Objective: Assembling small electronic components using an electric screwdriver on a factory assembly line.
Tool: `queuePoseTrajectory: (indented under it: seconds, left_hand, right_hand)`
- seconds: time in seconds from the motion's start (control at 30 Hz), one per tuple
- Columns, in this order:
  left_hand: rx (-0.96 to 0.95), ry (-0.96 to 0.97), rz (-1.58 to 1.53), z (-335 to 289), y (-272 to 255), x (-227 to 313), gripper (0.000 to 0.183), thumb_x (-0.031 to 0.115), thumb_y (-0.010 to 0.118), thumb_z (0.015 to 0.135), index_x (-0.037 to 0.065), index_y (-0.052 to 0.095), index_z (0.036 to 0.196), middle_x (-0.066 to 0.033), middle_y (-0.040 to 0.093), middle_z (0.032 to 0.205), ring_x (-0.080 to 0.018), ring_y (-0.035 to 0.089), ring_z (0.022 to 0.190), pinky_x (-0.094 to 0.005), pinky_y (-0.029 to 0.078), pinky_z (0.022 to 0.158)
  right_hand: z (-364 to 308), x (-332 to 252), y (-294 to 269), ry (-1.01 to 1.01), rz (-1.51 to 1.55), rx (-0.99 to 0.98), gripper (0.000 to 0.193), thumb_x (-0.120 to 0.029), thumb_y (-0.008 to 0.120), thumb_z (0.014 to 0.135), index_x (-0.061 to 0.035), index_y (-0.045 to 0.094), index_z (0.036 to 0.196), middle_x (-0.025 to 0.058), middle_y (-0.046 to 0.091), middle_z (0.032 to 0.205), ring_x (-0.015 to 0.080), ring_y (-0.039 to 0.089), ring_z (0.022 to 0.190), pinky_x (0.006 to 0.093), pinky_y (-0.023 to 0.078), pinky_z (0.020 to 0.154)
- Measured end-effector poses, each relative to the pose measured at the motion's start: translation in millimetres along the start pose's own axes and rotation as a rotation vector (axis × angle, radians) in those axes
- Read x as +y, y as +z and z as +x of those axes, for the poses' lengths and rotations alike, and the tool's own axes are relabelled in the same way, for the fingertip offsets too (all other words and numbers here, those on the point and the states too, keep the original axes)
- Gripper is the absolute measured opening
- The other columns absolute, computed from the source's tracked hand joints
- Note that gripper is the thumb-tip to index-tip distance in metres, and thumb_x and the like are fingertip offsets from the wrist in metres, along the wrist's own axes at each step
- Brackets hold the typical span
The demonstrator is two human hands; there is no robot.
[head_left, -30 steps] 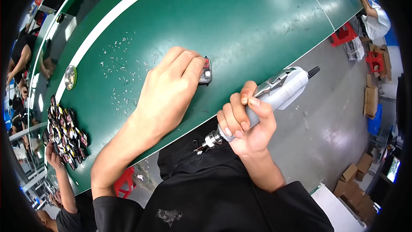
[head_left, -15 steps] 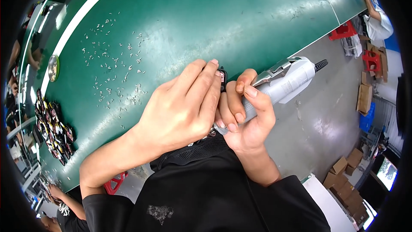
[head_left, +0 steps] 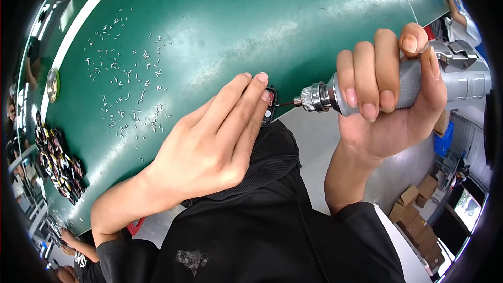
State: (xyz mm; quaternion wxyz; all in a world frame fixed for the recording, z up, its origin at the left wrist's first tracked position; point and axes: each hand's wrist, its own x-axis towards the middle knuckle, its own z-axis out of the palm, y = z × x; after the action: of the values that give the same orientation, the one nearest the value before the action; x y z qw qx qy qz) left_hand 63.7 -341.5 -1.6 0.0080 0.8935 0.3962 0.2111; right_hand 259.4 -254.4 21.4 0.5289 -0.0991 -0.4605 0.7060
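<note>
On the green table's near edge, my left hand (head_left: pixel 209 144) presses a small black rounded case (head_left: pixel 271 111) with its fingers laid together over it. Reddish and pale parts show inside the case; the rest of it lies beneath my fingers. My right hand (head_left: pixel 385 110) is wrapped round a grey electric screwdriver (head_left: pixel 411 81), held nearly level to the right. Its thin bit (head_left: pixel 287 104) points left and meets the right side of the case; whether the tip sits on a screw is too small to tell.
Many small silvery screw-like pieces (head_left: pixel 141 94) lie scattered on the green table (head_left: pixel 225 21). A heap of small dark parts (head_left: pixel 57 160) and a round green-rimmed dish (head_left: pixel 53 85) are at the left. Cardboard boxes (head_left: pixel 419 225) stand lower right. Other people work at both sides.
The screwdriver has swung from a slant beside my left hand to nearly level, its bit now at the case. My right hand has moved right and up with it; my left hand stays put.
</note>
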Motion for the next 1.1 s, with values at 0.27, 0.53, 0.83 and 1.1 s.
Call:
queuePoseTrajectory:
  seconds: [0.27, 0.53, 0.83, 1.1]
  left_hand:
    - [0.067, 0.004, -0.031, 0.5, 5.9, -3.6, 0.039, -0.002, 0.063, 0.059, -0.015, 0.063, 0.096, -0.0242, 0.063, 0.104, -0.0337, 0.063, 0.093, -0.0346, 0.058, 0.07]
    - [0.077, -0.001, -0.049, -0.8, 7.7, -3.6, 0.039, -0.002, 0.061, 0.058, -0.016, 0.063, 0.094, -0.0249, 0.063, 0.103, -0.0341, 0.063, 0.093, -0.0357, 0.058, 0.07]
    - [0.088, 0.023, -0.039, 0.6, 3.9, -2.4, 0.042, -0.001, 0.062, 0.057, -0.015, 0.062, 0.096, -0.0233, 0.061, 0.105, -0.0337, 0.061, 0.097, -0.0357, 0.057, 0.07]
    - [0.059, 0.006, -0.007, -16.6, -6.1, -1.5, 0.033, 0.005, 0.062, 0.065, -0.013, 0.063, 0.093, -0.0214, 0.061, 0.105, -0.0302, 0.058, 0.101, -0.0324, 0.053, 0.081]
  right_hand:
    - [0.3, 13.8, -22.2, 0.013, 0.033, 0.006, 0.025, -0.023, 0.037, 0.095, -0.0035, 0.051, 0.099, -0.001, 0.041, 0.057, 0.0089, 0.038, 0.044, 0.0266, 0.038, 0.049]
    - [9.6, 12.2, -4.7, 0.069, -0.066, -0.065, 0.021, -0.023, 0.034, 0.096, -0.0063, 0.046, 0.094, -0.0008, 0.04, 0.057, 0.0094, 0.038, 0.044, 0.0264, 0.039, 0.05]
    - [17.3, 12.2, 21.9, 0.068, -0.239, -0.247, 0.017, -0.021, 0.036, 0.097, -0.007, 0.041, 0.089, -0.0013, 0.04, 0.056, 0.0073, 0.035, 0.041, 0.0246, 0.036, 0.047]
    - [18.8, 24.3, 35.5, 0.119, -0.087, -0.309, 0.016, -0.015, 0.052, 0.088, -0.0079, 0.04, 0.08, -0.0016, 0.039, 0.049, 0.0082, 0.033, 0.035, 0.0234, 0.034, 0.038]
